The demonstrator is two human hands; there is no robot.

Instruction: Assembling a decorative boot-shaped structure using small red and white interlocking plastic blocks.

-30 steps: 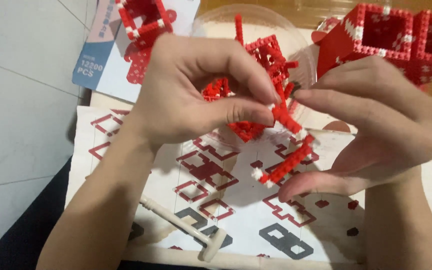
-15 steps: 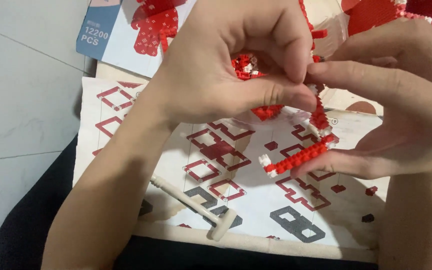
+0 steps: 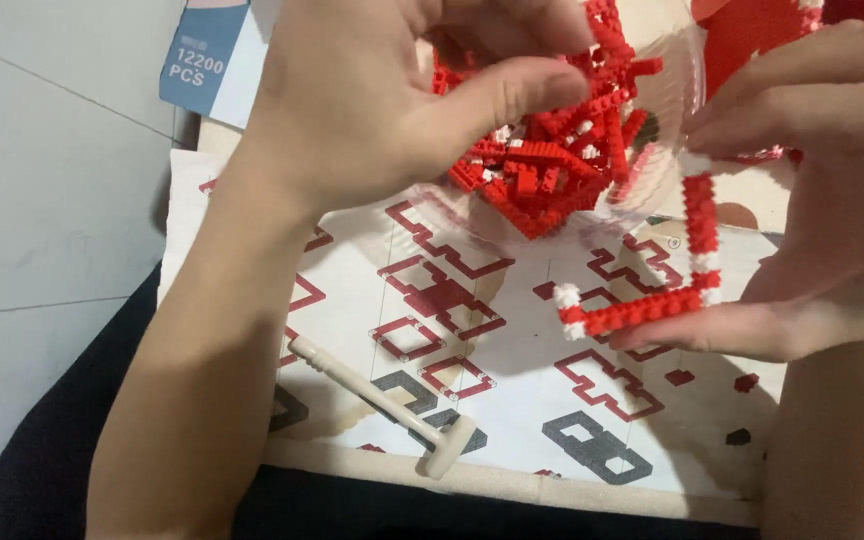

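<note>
L-shaped red-and-white brick strip (image 3: 687, 270) sits pinched in your right hand (image 3: 822, 200); your left hand (image 3: 402, 100) picks among loose red bricks (image 3: 542, 170), fingers curled, mid-assembly.

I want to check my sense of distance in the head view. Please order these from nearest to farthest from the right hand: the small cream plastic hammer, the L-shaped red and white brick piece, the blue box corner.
1. L-shaped red and white brick piece: held in the right hand.
2. Small cream plastic hammer: lower middle, on the instruction sheet.
3. Blue box corner: top left.
</note>
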